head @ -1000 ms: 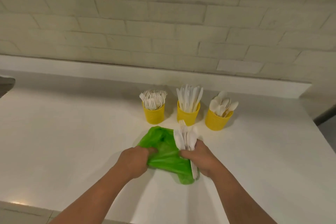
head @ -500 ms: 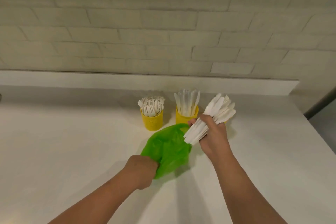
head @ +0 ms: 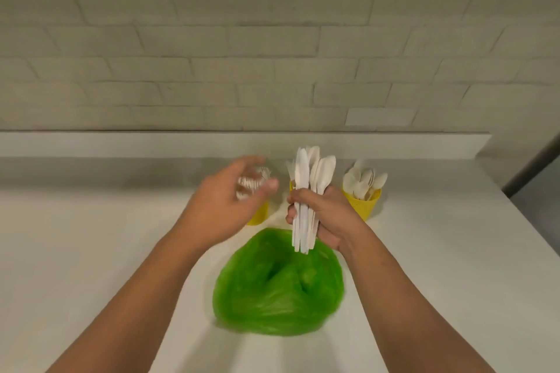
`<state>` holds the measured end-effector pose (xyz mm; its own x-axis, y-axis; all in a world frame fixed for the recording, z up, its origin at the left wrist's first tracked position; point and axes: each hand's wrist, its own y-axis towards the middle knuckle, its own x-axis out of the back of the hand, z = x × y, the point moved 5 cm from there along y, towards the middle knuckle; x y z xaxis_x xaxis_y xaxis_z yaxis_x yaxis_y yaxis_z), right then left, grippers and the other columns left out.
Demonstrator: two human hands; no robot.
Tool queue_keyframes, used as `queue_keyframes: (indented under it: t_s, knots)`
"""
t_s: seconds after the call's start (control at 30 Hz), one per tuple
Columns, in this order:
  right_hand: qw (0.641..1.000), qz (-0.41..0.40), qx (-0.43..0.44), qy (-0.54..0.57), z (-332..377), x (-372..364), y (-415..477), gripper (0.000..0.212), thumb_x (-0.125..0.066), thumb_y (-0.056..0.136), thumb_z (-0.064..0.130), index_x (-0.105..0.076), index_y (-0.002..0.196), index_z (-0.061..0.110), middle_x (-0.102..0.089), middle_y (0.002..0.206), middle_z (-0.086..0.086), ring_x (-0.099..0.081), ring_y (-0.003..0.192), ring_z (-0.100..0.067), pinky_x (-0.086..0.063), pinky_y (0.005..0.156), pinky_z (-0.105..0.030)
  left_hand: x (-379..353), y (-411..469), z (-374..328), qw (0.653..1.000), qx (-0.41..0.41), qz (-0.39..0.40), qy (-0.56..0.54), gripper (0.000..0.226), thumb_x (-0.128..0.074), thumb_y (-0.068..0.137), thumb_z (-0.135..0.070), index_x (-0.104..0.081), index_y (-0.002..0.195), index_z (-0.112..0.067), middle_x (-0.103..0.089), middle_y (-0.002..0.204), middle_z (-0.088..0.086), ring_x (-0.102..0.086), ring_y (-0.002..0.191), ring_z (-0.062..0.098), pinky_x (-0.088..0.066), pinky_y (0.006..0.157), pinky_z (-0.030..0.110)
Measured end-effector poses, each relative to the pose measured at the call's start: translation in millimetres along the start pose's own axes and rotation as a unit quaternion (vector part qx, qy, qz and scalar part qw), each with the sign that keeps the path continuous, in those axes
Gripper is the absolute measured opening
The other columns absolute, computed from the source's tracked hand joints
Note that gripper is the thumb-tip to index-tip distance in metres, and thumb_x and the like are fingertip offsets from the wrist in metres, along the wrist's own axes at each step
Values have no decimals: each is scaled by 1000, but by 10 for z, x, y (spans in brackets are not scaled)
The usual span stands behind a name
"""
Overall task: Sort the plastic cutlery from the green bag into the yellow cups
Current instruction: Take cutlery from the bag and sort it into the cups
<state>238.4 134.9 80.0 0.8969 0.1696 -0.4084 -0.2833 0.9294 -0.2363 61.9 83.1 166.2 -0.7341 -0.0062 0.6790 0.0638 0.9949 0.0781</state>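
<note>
White plastic cutlery bundle upright, gripped by right hand; left hand blurred, fingers spread, empty; crumpled green plastic bag below.

No text, label, brand or number can be read. The cutlery held in the right hand is plain white. The bag below that hand is plain green, the cup just right of it plain yellow, and the brick wall beyond it unmarked.
</note>
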Motion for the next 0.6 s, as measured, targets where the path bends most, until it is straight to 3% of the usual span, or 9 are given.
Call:
queue_keyframes:
  t_s: [0.07,0.1,0.2,0.3,0.47,0.53,0.6]
  knots:
    - [999,25,5,-38,36,-92,-2,17,-64,86,-14,-60,97,-2,-55,71,-15,-54,55,-28,-52,59,-38,-121,259,-88,982,-13,-37,-183,41,-58,97,-54,-54,138,-45,-63,126,-19,-63,112,-4,-54,92,26]
    - [998,43,3,-52,43,-132,-3,16,-65,86,-13,-60,95,-1,-56,71,-15,-53,55,-28,-52,59,-38,-202,376,-156,974,-18,-28,-222,39,-55,101,-48,-54,140,-43,-62,130,-19,-60,116,-7,-51,98,26]
    - [994,80,-19,-67,51,-213,5,14,-70,89,-5,-59,97,1,-58,71,-15,-53,57,-27,-51,59,-38,-369,655,-263,973,-21,-15,-229,34,-46,107,-38,-65,133,-30,-67,128,-16,-55,113,-17,-42,101,20]
    - [995,72,-35,-57,61,-219,20,12,-68,89,-5,-58,92,2,-55,68,-14,-51,56,-27,-50,56,-37,-448,797,-233,984,-19,-25,-176,31,-49,104,-40,-76,113,-27,-74,114,-15,-64,109,-2,-47,104,29]
    - [993,57,-50,-92,47,-195,-51,8,-65,87,-4,-60,88,2,-55,66,-14,-48,51,-25,-48,52,-34,-488,796,-95,977,-12,-41,-208,24,-60,100,-39,-75,110,-23,-78,106,-9,-71,103,10,-53,101,37]
    - [994,56,-46,-85,35,-152,-98,10,-66,88,-4,-60,86,3,-54,65,-13,-46,50,-24,-46,51,-33,-514,750,-32,949,10,-36,-314,24,-62,101,-36,-71,117,-21,-76,115,-3,-72,103,16,-54,100,38]
    - [997,44,-37,-55,33,-98,-131,9,-67,89,-4,-62,89,4,-55,68,-13,-47,52,-24,-47,53,-34,-586,667,59,897,57,-11,-438,37,-61,99,-43,-61,132,-24,-69,130,0,-71,100,19,-55,92,38]
